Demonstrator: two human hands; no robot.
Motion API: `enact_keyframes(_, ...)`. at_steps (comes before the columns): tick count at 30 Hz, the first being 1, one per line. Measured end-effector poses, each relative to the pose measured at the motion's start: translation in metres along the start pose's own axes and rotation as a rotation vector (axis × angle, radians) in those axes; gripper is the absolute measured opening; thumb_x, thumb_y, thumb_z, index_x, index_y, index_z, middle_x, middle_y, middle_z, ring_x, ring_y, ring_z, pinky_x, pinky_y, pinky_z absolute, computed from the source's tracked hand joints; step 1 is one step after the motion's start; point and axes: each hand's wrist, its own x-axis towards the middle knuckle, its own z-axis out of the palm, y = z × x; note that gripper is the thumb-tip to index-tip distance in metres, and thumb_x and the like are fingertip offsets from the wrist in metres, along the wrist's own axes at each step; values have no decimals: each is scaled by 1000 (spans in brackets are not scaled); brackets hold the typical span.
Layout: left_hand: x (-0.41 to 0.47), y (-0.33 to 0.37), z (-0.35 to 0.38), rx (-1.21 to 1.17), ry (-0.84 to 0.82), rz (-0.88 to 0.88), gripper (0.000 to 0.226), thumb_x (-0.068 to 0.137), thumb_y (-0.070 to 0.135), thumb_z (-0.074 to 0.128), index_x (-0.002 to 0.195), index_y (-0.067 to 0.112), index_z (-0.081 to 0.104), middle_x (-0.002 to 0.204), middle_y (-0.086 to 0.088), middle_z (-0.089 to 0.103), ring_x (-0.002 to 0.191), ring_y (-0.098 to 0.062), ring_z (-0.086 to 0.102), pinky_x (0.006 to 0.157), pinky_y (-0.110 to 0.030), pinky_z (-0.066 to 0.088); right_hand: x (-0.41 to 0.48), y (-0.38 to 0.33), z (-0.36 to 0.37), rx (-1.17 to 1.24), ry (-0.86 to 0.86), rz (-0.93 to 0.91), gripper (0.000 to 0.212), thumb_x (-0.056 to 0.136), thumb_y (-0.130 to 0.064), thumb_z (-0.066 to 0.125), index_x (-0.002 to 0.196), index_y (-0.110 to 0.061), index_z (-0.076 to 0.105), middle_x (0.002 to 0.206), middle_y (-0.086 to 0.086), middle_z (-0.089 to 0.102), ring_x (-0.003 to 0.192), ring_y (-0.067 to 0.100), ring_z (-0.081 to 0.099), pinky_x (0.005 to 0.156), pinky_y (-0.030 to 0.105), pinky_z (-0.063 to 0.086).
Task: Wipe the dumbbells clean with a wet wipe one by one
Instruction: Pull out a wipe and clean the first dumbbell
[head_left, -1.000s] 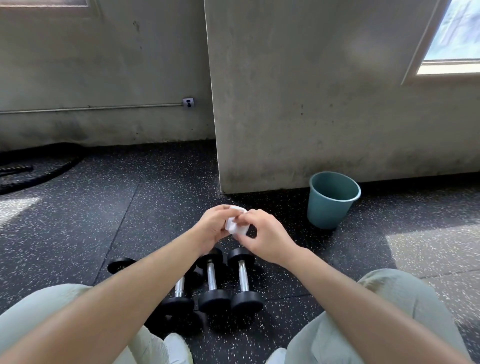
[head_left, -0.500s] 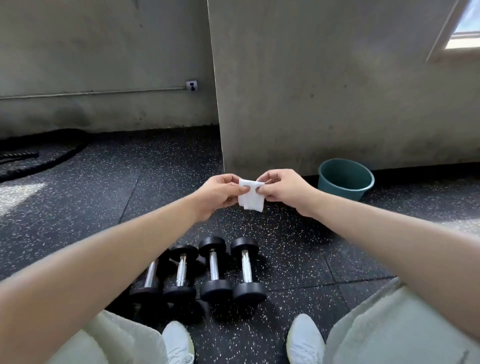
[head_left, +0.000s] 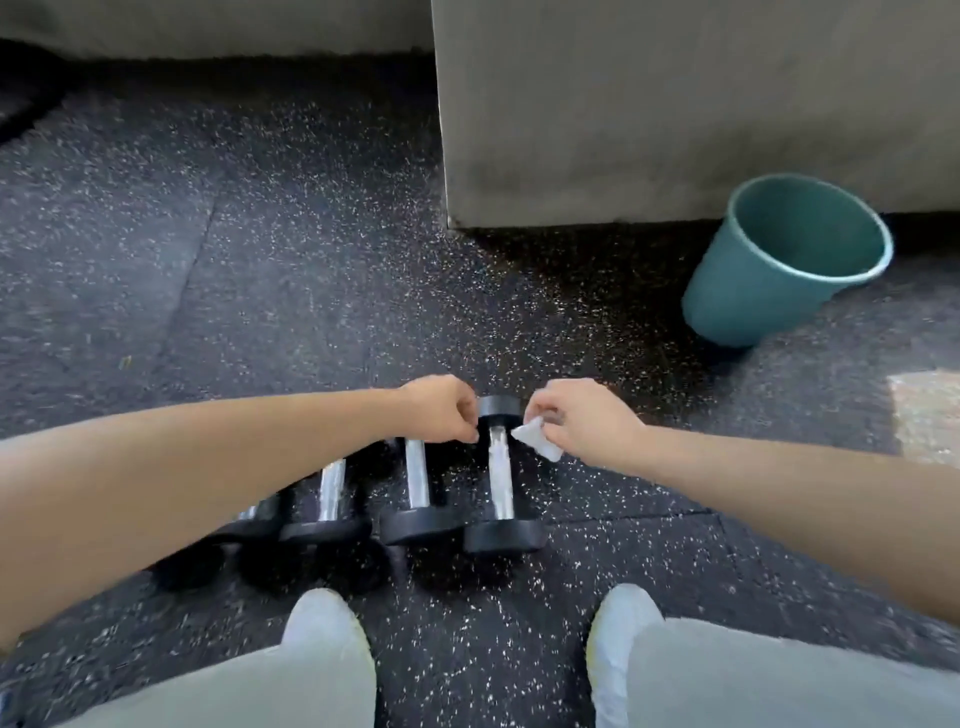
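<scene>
Gym, speckled rubber floor (head_left: 291, 270), row of dumbbells (head_left: 415, 499), concrete wall (head_left: 675, 104)

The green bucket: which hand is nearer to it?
Right. The right hand, holding the wet wipe, is below and left of the green bucket; the left hand is farther left, beyond the rightmost dumbbell.

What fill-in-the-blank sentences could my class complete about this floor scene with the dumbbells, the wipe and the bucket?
1. The white folded wet wipe is held in the person's ____ hand.
2. The black-ended, chrome-handled dumbbells lie on the speckled ____.
3. The round plastic bucket is ____ in colour.
4. The left hand hovers by the ____ dumbbell in the row.

Missing words: right; floor; teal; rightmost
</scene>
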Motion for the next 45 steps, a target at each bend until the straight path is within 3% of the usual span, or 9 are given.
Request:
enact_keyframes(4,34,-32,42,117,31,10,26,92,47,70,112,31,70,107,9,72,100,-18,68,88,-37,59,12,37,77,93,26,88,24,85,-10,59,93,-29,70,95,-11,61,85,13,59,81,38,52)
enact_keyframes(13,-17,-7,75,94,-87,136,55,81,53,83,125,25,64,105,10,66,98,-17,64,84,-34,54,20,19,124,11,446,-17,18,84,-6,66,91,-20,58,95,-7,55,77,17,55,62,35,45)
enact_keyframes(18,4,-19,114,271,-128,105,96,68,74,82,139,20,49,119,4,53,112,-20,53,88,-34,46,41,24,166,-298,273,-127,31,66,-7,86,85,-17,63,91,-2,56,79,18,55,46,23,39)
enact_keyframes(20,14,-30,133,267,-146,112,102,65,79,80,142,21,47,123,4,55,114,-20,54,92,-35,49,41,35,174,-251,266,-165,22,77,-10,81,94,-13,67,101,0,59,89,21,57,55,27,51)
enact_keyframes(23,19,-37,155,279,-117,197,83,69,77,76,133,28,55,117,9,61,108,-18,60,91,-37,53,38,44,167,-173,213,-200,33,97,-14,54,129,-8,60,132,8,56,117,28,54,90,42,54)
enact_keyframes(25,19,-39,162,246,-50,234,68,72,74,74,123,33,59,107,13,62,99,-15,61,85,-35,52,35,47,166,-157,202,-214,40,98,-13,51,138,-7,54,140,9,52,125,28,50,98,42,51)
enact_keyframes(34,15,-47,173,248,185,314,54,74,80,68,96,31,58,85,17,45,81,-9,42,73,-28,32,20,44,175,-217,285,-259,24,99,-25,53,112,-13,69,120,1,60,101,24,59,79,34,57)
enact_keyframes(40,11,-48,175,196,255,346,55,72,82,67,90,32,51,85,15,45,81,-8,42,71,-28,36,36,36,163,-238,251,-156,23,98,-20,56,119,-19,63,124,-4,53,107,19,54,67,30,53)
enact_keyframes(45,11,-53,179,218,328,366,59,71,84,66,85,27,56,85,12,48,79,-11,44,70,-28,35,9,36,162,-254,187,-270,18,90,-13,68,106,-18,73,107,-3,61,92,22,59,61,31,51)
